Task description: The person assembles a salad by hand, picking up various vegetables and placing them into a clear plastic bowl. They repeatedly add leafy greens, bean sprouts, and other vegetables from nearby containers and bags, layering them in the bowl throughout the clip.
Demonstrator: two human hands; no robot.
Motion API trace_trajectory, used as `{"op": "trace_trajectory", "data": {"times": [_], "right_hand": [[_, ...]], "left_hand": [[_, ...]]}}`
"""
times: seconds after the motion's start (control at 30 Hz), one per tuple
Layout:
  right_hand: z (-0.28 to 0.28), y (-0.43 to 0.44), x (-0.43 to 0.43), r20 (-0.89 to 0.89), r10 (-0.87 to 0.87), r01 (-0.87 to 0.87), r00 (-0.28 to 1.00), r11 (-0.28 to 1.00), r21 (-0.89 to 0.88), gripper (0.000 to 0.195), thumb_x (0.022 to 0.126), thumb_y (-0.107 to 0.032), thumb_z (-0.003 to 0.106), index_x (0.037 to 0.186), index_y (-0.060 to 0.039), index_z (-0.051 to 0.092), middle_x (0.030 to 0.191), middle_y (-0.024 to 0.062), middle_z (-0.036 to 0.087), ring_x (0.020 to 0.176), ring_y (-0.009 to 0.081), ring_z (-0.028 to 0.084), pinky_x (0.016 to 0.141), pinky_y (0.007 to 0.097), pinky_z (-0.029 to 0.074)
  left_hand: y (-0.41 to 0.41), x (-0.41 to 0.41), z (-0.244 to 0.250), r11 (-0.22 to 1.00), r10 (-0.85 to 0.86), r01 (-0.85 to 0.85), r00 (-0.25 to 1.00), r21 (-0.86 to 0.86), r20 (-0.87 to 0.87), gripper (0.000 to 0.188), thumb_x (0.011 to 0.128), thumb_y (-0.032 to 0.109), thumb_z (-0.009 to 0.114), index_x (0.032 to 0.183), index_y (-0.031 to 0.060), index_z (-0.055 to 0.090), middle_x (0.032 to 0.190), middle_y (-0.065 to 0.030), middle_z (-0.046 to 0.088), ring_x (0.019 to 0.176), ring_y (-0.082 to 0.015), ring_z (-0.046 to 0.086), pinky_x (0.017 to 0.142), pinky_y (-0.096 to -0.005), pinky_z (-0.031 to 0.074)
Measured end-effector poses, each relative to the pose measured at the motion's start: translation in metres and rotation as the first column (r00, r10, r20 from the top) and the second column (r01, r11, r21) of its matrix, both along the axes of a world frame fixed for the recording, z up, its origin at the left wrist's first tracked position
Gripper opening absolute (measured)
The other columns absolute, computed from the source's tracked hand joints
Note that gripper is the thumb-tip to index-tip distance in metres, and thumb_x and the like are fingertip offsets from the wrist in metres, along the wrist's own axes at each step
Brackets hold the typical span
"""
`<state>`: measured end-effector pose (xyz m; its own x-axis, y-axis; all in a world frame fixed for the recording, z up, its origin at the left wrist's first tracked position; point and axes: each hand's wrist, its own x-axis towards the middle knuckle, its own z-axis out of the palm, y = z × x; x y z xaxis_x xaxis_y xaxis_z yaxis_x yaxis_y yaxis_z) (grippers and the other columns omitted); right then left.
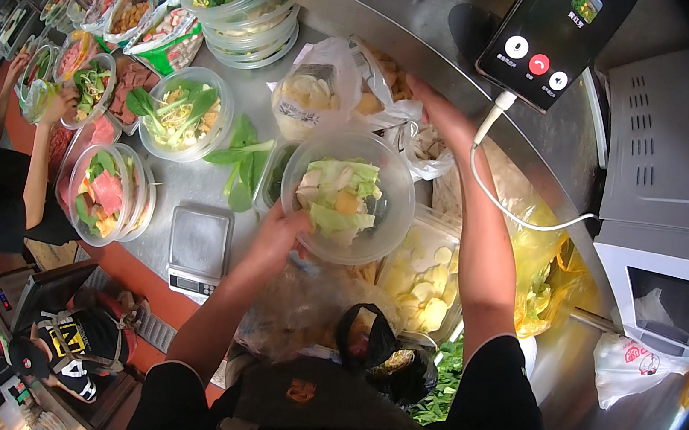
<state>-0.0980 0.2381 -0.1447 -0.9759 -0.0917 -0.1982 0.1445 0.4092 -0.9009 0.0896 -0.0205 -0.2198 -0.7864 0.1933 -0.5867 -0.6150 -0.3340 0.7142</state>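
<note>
My left hand (283, 231) grips the rim of a round clear plastic bowl (393, 214). Inside lie pale green cabbage leaves (340, 220) and an orange-yellow piece. My right hand (422, 95) reaches past the bowl to an open plastic bag of brown fried pieces (396, 79); its fingers are mostly hidden there. Close by are a white bag with pale round slices (315, 97) and a bag of beige pieces (427, 143). Under my right forearm stands a clear tub of yellow slices, probably potato (429, 290). Loose green leaves (241, 163) lie left of the bowl.
A digital scale (199, 242) and filled bowls (186, 115) occupy the counter's left, with stacked bowls (253, 36) behind. A lit phone (553, 41) trails a white cable (498, 201) beside my right arm. At right is a microwave (656, 253). A co-worker's hand (60, 106) touches another bowl.
</note>
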Motion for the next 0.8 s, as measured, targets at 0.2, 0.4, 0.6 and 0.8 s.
{"op": "trace_trajectory", "data": {"times": [0.2, 0.4, 0.6, 0.8], "right_hand": [[-0.007, -0.051, -0.023, -0.295, 0.290, -0.192, 0.911, 0.928, 0.319, 0.029, 0.097, -0.025, 0.056, 0.108, -0.0013, 0.069, 0.101, 0.0144, 0.072, 0.094, 0.0285, 0.066, 0.087, 0.0365, 0.049], [-0.100, -0.134, -0.082, -0.033, 0.601, -0.360, 0.798, 0.521, 0.774, 0.022, 0.085, -0.014, 0.060, 0.099, -0.0038, 0.074, 0.106, 0.0182, 0.072, 0.104, 0.0345, 0.068, 0.089, 0.0437, 0.054], [-0.135, -0.152, -0.113, 0.161, 0.563, -0.421, 0.811, 0.368, 0.829, 0.027, 0.085, -0.023, 0.066, 0.106, -0.0065, 0.073, 0.113, 0.0165, 0.071, 0.106, 0.0325, 0.068, 0.090, 0.0427, 0.054], [-0.166, -0.133, -0.117, 0.050, 0.567, -0.370, 0.822, 0.467, 0.803, 0.024, 0.087, -0.018, 0.056, 0.098, -0.0027, 0.071, 0.103, 0.0227, 0.071, 0.094, 0.0382, 0.070, 0.084, 0.0480, 0.055]], "left_hand": [[-0.026, 0.026, -0.016, 0.998, 0.055, -0.055, 0.997, -0.005, 0.047, 0.068, 0.084, 0.008, 0.054, 0.150, 0.0090, 0.039, 0.086, -0.0078, 0.063, 0.058, -0.0191, 0.060, 0.044, -0.0331, 0.047], [-0.046, 0.048, -0.013, 0.998, 0.014, -0.016, 1.000, -0.069, -0.028, 0.067, 0.086, 0.008, 0.054, 0.151, 0.0092, 0.039, 0.091, -0.0075, 0.065, 0.064, -0.0173, 0.062, 0.047, -0.0311, 0.049], [-0.057, 0.055, 0.001, 0.998, 0.041, -0.039, 0.998, -0.057, 0.039, 0.066, 0.087, 0.009, 0.055, 0.151, 0.0088, 0.038, 0.095, -0.0088, 0.065, 0.068, -0.0176, 0.063, 0.048, -0.0303, 0.049], [-0.060, 0.050, 0.000, 0.997, 0.083, -0.083, 0.996, -0.006, 0.042, 0.069, 0.086, 0.007, 0.056, 0.152, 0.0109, 0.037, 0.098, -0.0091, 0.065, 0.066, -0.0185, 0.062, 0.048, -0.0314, 0.049]]}}
